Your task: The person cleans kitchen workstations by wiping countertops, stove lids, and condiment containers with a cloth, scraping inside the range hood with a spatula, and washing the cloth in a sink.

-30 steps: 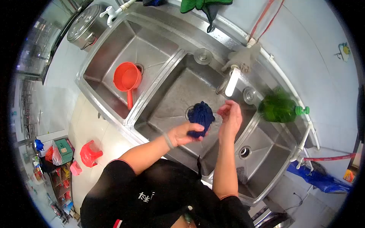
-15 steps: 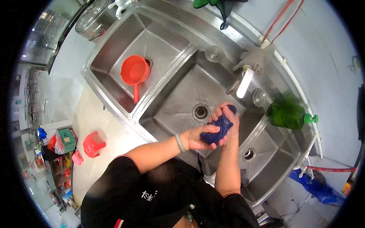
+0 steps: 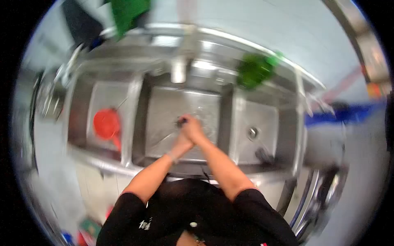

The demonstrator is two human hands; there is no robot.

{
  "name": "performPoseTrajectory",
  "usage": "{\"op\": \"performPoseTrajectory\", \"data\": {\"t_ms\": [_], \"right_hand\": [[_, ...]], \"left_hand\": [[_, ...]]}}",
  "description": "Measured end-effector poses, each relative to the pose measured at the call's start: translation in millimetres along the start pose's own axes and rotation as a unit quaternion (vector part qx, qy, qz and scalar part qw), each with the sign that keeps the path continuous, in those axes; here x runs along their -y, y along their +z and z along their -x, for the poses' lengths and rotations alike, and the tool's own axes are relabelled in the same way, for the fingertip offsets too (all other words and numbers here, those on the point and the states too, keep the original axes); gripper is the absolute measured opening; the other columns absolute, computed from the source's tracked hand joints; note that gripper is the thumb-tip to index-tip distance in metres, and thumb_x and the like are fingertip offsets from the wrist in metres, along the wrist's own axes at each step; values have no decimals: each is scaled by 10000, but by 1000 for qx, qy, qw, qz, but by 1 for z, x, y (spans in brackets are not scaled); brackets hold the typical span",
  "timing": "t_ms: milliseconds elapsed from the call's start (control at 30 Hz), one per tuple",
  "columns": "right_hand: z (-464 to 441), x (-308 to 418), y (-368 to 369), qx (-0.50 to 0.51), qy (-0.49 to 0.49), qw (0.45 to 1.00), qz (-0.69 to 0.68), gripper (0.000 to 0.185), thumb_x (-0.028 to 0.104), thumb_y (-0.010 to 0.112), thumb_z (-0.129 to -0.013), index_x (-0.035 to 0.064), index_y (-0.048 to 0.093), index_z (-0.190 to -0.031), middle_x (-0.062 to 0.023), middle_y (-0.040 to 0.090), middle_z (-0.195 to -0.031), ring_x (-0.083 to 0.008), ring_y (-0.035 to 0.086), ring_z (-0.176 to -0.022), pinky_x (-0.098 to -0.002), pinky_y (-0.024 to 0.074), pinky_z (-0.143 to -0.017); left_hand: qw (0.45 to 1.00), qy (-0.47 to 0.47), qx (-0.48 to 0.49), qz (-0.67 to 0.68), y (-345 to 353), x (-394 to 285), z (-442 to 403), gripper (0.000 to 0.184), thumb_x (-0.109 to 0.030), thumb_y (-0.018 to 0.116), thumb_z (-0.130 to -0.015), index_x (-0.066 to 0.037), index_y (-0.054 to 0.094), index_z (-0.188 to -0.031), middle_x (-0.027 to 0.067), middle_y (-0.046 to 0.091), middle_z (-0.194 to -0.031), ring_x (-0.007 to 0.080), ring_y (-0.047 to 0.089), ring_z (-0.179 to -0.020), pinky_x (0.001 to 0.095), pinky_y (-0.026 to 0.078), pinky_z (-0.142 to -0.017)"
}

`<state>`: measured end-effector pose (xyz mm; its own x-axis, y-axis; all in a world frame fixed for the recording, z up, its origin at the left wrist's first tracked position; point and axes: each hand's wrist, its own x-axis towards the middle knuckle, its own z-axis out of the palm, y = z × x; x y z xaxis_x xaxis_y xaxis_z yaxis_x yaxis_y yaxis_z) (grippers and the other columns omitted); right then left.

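Note:
My left hand (image 3: pixel 183 142) and my right hand (image 3: pixel 193 129) are clasped together over the middle sink basin (image 3: pixel 160 110). Between them they squeeze a dark blue cloth (image 3: pixel 183 120), rough in texture, of which only a small end shows past the fingers. A pale band circles my left wrist. The cloth end sits in front of the basin's drain, and the faucet (image 3: pixel 178 70) is beyond my hands at the back rim. Motion blurs the view, so single fingers are hard to make out.
A red water dipper (image 3: pixel 106 123) lies in the left basin. A green bottle (image 3: pixel 255 71) rests at the back right of the sink. The right basin holds a drain (image 3: pixel 253 132) and a dark item (image 3: pixel 264 156). Green cloth (image 3: pixel 128 14) hangs at the back left.
The view has swung round, so the sinks now lie straight ahead. My hands have closed more tightly round the cloth, which is now mostly hidden, and are held further out over the basin.

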<state>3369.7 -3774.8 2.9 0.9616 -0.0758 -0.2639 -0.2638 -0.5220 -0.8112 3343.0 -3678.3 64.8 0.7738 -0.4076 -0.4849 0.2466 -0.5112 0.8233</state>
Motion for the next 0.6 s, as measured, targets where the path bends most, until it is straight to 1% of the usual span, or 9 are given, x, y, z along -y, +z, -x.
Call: {"op": "performPoseTrajectory", "data": {"t_ms": [33, 67, 167, 267, 333, 467, 533, 567, 600], "right_hand": [[9, -4, 6, -5, 3, 999, -41, 295, 29, 543, -765, 38, 663, -1034, -233, 673, -1011, -369, 642, -989, -429, 490, -875], [5, -24, 32, -49, 28, 996, -63, 273, 61, 516, -807, 38, 668, -1033, -236, 670, -1010, -371, 644, -981, -452, 492, -862], [16, -22, 63, -138, 46, 988, -54, 262, 139, 465, -886, 58, 661, -1041, -268, 653, -1022, -416, 631, -962, -453, 494, -858], [51, 12, 63, -160, 139, 975, -63, 204, 125, 510, -853, 66, 629, -1009, -232, 657, -1036, -412, 624, -988, -464, 485, -839], [63, 25, 66, -192, 150, 966, -84, 215, 136, 521, -858, 62, 618, -1035, -234, 658, -1042, -413, 624, -999, -472, 484, -846], [93, 20, 45, -252, 221, 928, -163, 362, 218, 556, -865, 32, 539, -1175, -286, 631, -1060, -441, 604, -1023, -484, 476, -885], [111, 22, 23, -263, 226, 915, -208, 597, 382, 618, -857, -32, 461, -1258, -308, 588, -1158, -449, 561, -1105, -476, 459, -940], [131, 24, 7, -281, 231, 908, -210, 597, 382, 618, -857, -32, 461, -1258, -308, 588, -1158, -449, 561, -1105, -476, 459, -940], [152, 23, -7, -270, 204, 913, -230, 680, 437, 635, -857, -13, 430, -1322, -280, 545, -1243, -415, 550, -1142, -458, 453, -952]], "left_hand": [[994, 67, -17, -79, 9, 20, -3, 454, -286, 611, -877, -44, 555, -1258, 214, 589, -1258, 354, 538, -1206, 436, 415, -999], [985, 110, -72, -114, 20, 55, -8, 437, -291, 583, -893, -48, 561, -1256, 214, 592, -1263, 362, 554, -1190, 431, 432, -982], [972, 171, -19, -160, 10, 99, -8, 436, -329, 612, -872, -39, 607, -1198, 246, 624, -1197, 386, 583, -1149, 449, 457, -934], [974, 102, 43, -197, -7, 75, 38, 472, -311, 647, -855, -28, 586, -1227, 253, 627, -1187, 398, 587, -1133, 447, 464, -923], [961, 212, 58, -169, -19, 74, 57, 562, -294, 665, -842, -8, 514, -1302, 250, 602, -1222, 409, 567, -1154, 442, 453, -941], [932, 229, 83, -270, -1, 38, 80, 643, -225, 675, -841, -11, 415, -1388, 209, 510, -1341, 349, 468, -1273, 396, 364, -1048], [909, 376, 28, -179, 7, 19, 89, 612, -141, 710, -802, -1, 446, -1336, 213, 557, -1245, 373, 502, -1210, 400, 378, -1031], [899, 366, 38, -238, 6, 17, 88, 545, -96, 741, -774, 20, 473, -1235, 186, 593, -1121, 331, 606, -1011, 388, 498, -858], [893, 377, 52, -239, 14, 17, 91, 545, -96, 741, -774, 20, 473, -1235, 186, 593, -1121, 331, 606, -1011, 388, 498, -858]]}}
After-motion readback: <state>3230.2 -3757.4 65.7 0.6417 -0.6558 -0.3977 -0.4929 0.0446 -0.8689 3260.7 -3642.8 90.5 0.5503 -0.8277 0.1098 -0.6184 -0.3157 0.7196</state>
